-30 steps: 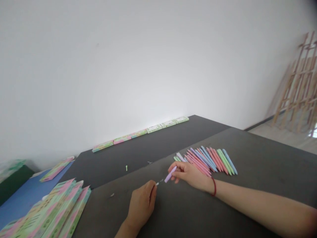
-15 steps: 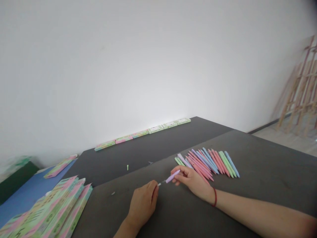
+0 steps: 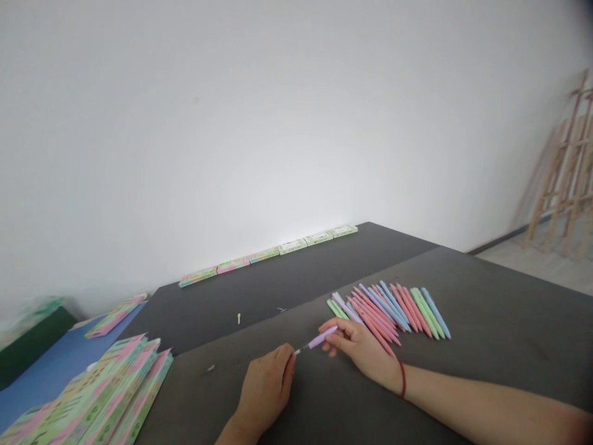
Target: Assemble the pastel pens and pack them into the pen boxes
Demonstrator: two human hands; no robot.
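My right hand (image 3: 354,346), with a red cord at the wrist, pinches a light purple pen barrel (image 3: 323,337) between thumb and fingers. From the barrel's left end a thin pen refill (image 3: 302,349) sticks out towards my left hand (image 3: 267,386). That hand is closed on the refill's far end, and its fingertips are mostly hidden behind the knuckles. Just beyond my right hand lies a row of pastel pens (image 3: 377,312) in pink, blue, green and purple, side by side on the dark table (image 3: 500,346).
Flat patterned boxes (image 3: 241,264) line the table's back edge by the wall. More boxes (image 3: 106,389) are stacked at the left front, near a blue surface (image 3: 46,355) and a dark green box (image 3: 32,340). A small green piece (image 3: 239,318) lies mid-table. Wooden easels (image 3: 567,167) stand at the right.
Both hands stay almost in place, still holding the pen barrel and refill. The barrel now lies slightly flatter. The whole view has shifted a little.
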